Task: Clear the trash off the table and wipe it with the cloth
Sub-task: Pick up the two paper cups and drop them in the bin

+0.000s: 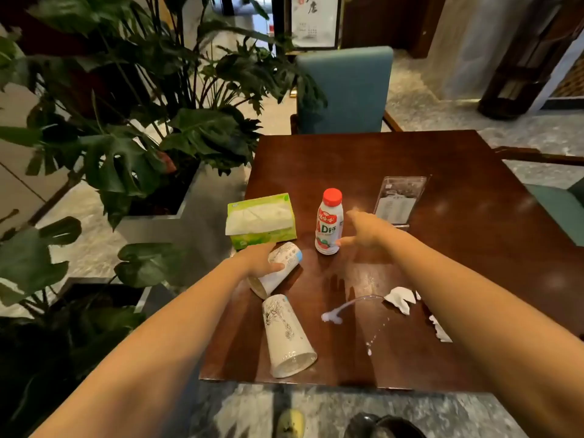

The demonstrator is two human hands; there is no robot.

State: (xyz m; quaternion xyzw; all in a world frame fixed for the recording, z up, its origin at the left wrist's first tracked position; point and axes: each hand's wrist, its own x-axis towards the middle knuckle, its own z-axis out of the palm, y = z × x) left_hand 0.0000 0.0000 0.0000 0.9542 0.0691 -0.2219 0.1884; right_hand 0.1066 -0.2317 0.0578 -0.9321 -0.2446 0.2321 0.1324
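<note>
left hand [257, 260], right hand [363, 230] and 2 forearms [177, 327] are shown bare; a dark shoe [380, 425] is glimpsed below.

Dim, soft indoor light; glare on table [474, 172]; edges bowed.

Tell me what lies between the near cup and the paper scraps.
A white spill lies on the table between the near cup and the scraps, head view.

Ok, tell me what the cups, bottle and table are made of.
Held cup and lying cup: likely paper, matte white with printed drawings, thin-walled. Bottle: seemingly plastic, glossy opaque white, red cap. Table: dark wood or veneer, polished; it mirrors light.
</note>
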